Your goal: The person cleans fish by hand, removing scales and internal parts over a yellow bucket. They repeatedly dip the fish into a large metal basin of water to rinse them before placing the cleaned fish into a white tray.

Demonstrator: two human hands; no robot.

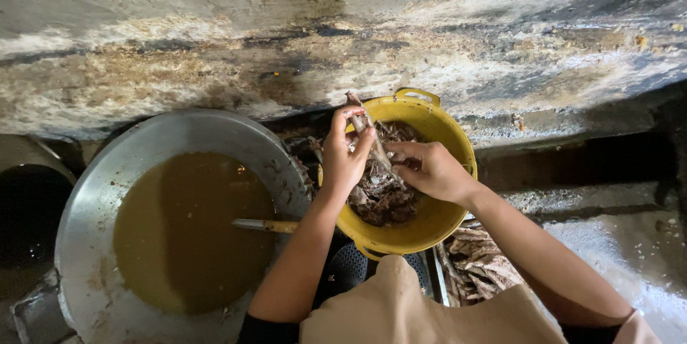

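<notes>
No packages, labels, signs or screens in view.

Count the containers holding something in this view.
3. A yellow basket of dark pieces under both hands, a large metal basin of brown liquid to its left, and a dark pot at the left edge. Others may be hidden.

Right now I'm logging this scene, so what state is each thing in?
Yellow tub: upright, partly filled with dark scraps.
Metal basin: upright, holding brown liquid.
Utensil: handle out, other end sunk in the liquid.
Long piece: lifted over the tub.
Left hand: closed on the long piece.
Right hand: fingers curled into the scraps.
Pile beside the tub: loose on the floor.
</notes>
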